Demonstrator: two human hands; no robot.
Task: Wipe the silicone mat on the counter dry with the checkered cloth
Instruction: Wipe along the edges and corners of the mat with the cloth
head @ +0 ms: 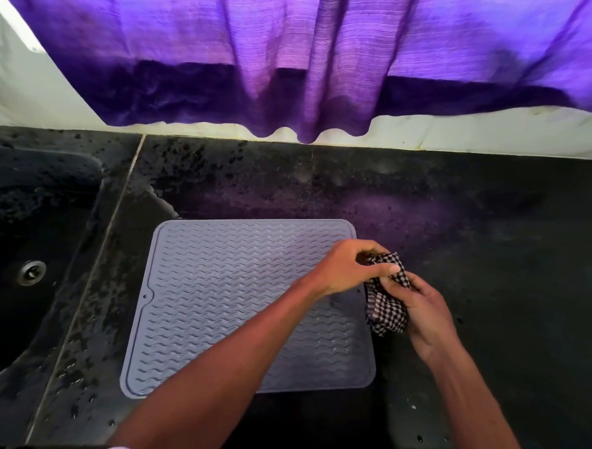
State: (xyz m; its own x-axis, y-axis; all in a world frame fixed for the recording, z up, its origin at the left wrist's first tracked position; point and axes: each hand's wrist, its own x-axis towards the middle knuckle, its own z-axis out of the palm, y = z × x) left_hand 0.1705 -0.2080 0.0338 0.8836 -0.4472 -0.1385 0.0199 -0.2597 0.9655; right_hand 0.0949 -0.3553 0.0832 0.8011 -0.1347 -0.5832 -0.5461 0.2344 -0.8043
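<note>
Both hands, left hand point(349, 268) and right hand point(420, 308), pinched the bunched checkered cloth point(386, 304); soft, light, best gripped as a wad. The silicone mat point(236, 296) lay just left, floppy-looking.

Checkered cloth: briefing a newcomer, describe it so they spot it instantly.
On the black counter lies a grey silicone mat. At its right edge, left hand and right hand hold the checkered cloth, the only black-and-white patterned thing.

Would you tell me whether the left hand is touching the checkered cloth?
Touching: the head view shows the left hand pinching the checkered cloth by its upper edge.
</note>
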